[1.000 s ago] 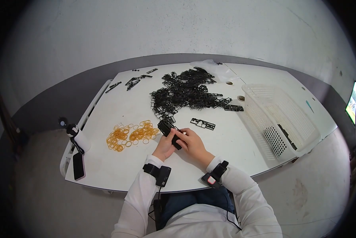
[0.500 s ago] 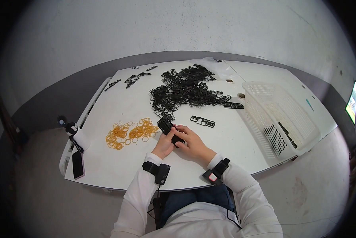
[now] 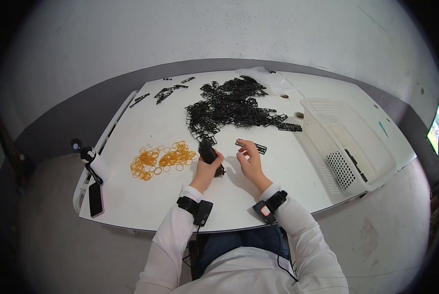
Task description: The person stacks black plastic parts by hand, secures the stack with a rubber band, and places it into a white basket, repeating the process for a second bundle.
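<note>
My left hand is closed around a stack of black plastic frames, its lower end showing below the fingers. To the right, my right hand reaches over the table with fingers apart and bent. Its fingertips overlap the left end of a single flat black plastic frame lying on the table. Beyond both hands spreads a large tangled pile of similar black frames. Left of the held stack lie many loose yellow rubber bands.
A white perforated basket stands on the right of the white table, with black pieces inside. At the left edge are a white bottle and a phone. A clear plastic bag lies behind the pile.
My right hand has let go of the stack and moved right, over to the single frame. The stack stays in my left hand. The view has shifted slightly.
</note>
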### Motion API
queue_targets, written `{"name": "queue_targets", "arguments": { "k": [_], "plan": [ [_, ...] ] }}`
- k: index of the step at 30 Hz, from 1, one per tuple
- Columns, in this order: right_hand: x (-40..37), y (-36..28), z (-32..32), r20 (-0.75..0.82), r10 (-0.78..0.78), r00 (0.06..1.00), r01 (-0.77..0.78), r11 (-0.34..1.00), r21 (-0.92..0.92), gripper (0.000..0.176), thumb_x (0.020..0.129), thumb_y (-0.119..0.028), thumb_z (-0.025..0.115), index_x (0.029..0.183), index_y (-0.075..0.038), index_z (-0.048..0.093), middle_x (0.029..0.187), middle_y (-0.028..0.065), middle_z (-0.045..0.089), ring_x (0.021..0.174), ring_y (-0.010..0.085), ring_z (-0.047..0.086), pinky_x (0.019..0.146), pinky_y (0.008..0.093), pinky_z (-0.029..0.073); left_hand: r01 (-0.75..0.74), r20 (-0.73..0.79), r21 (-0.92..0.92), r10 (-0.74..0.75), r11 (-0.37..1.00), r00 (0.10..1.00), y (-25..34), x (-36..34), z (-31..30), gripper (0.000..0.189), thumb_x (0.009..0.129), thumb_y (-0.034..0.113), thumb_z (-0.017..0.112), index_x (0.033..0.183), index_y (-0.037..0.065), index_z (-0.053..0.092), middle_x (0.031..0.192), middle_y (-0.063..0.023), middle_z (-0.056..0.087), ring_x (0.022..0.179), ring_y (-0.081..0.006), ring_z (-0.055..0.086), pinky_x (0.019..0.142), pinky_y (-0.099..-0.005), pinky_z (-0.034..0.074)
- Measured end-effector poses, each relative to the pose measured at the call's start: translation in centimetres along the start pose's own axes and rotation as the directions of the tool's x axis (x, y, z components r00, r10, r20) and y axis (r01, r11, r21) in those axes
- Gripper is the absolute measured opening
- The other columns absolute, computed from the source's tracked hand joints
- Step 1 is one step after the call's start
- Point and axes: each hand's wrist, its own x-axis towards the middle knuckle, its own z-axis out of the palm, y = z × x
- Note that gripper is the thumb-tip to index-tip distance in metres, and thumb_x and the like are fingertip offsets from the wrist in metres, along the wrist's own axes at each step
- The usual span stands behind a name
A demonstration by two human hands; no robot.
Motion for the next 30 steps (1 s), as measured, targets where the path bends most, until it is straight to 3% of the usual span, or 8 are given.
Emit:
{"name": "queue_targets", "arguments": {
  "k": [1,4,8,11,15,18,28,30],
  "plan": [
    [0.0,0.0,-0.2,-0.019,-0.046,0.999,0.046,0.999,-0.002,0.044,0.072,-0.002,0.052,0.116,-0.005,0.051,0.109,0.0087,0.052,0.09,0.0179,0.05,0.079,0.0305,0.042,-0.07,0.023,0.266,0.067,0.961,0.998,0.1,0.0,0.3,0.022,0.083,0.014,0.062,0.098,0.007,0.049,0.097,-0.0029,0.053,0.085,-0.0113,0.052,0.079,-0.0281,0.046],
    [0.4,-1.1,-0.8,-0.062,-0.15,0.987,0.149,0.989,-0.018,0.044,0.073,-0.001,0.052,0.116,-0.005,0.051,0.112,0.0097,0.052,0.095,0.0195,0.051,0.081,0.0315,0.042,-0.114,0.067,0.284,0.099,0.952,0.993,-0.2,-0.7,1.7,0.03,0.078,0.01,0.065,0.101,0.008,0.046,0.094,-0.0017,0.053,0.082,-0.0099,0.051,0.072,-0.0253,0.045],
    [0.6,-3.9,-0.4,0.032,-0.385,0.922,0.386,0.918,-0.094,0.043,0.073,-0.004,0.056,0.116,-0.005,0.051,0.117,0.0122,0.05,0.104,0.0245,0.05,0.087,0.0331,0.041,-0.178,0.113,0.252,0.153,0.951,0.982,-1.7,-0.4,1.5,0.04,0.074,0.007,0.067,0.106,0.008,0.043,0.093,-0.0016,0.051,0.081,-0.0104,0.05,0.069,-0.0247,0.044],
    [1.1,-6.4,-0.1,0.219,-0.461,0.86,0.501,0.845,-0.187,0.041,0.074,-0.005,0.058,0.115,-0.005,0.051,0.12,0.0144,0.049,0.11,0.0302,0.048,0.091,0.0362,0.04,-0.21,0.122,0.242,0.185,0.947,0.975,-1.4,-0.2,1.4,0.044,0.073,0.005,0.067,0.109,0.008,0.041,0.095,-0.0025,0.051,0.083,-0.0117,0.05,0.07,-0.0254,0.045],
    [1.5,-5.4,0.9,0.405,-0.433,0.805,0.537,0.822,-0.189,0.038,0.076,-0.007,0.058,0.113,-0.004,0.051,0.118,0.0146,0.05,0.11,0.0337,0.047,0.09,0.0387,0.041,-0.267,0.14,0.265,0.237,0.927,0.961,-1.5,-0.2,1.9,0.048,0.073,0.003,0.065,0.113,0.007,0.039,0.1,-0.0044,0.05,0.088,-0.0137,0.05,0.073,-0.0263,0.045],
    [1.4,-4.7,1.3,0.389,-0.446,0.806,0.545,0.815,-0.195,0.036,0.075,-0.007,0.058,0.111,-0.004,0.052,0.118,0.0146,0.049,0.11,0.0337,0.046,0.09,0.039,0.041,-0.347,0.136,0.276,0.321,0.896,0.937,-1.8,-0.2,1.7,0.052,0.072,0.002,0.064,0.116,0.006,0.037,0.102,-0.0054,0.049,0.091,-0.0148,0.05,0.075,-0.0269,0.045],
    [1.2,-4.4,1.2,0.371,-0.455,0.81,0.559,0.79,-0.252,0.038,0.074,-0.006,0.059,0.111,-0.004,0.051,0.119,0.0137,0.049,0.111,0.0337,0.046,0.092,0.0392,0.04,-0.219,0.141,0.19,0.194,0.957,0.971,0.1,-0.5,2.2,0.045,0.07,0.002,0.065,0.108,0.005,0.043,0.095,-0.0042,0.052,0.086,-0.0136,0.052,0.075,-0.0259,0.045],
    [1.4,-4.0,0.4,0.288,-0.372,0.882,0.44,0.87,-0.224,0.043,0.074,-0.005,0.059,0.116,-0.002,0.05,0.12,0.0152,0.049,0.111,0.0342,0.046,0.094,0.0389,0.038,-0.191,0.142,0.164,0.169,0.968,0.975,0.4,-0.4,2.0,0.043,0.069,0.002,0.065,0.106,0.005,0.044,0.093,-0.0036,0.053,0.084,-0.013,0.052,0.075,-0.0257,0.045]
  ]
}}
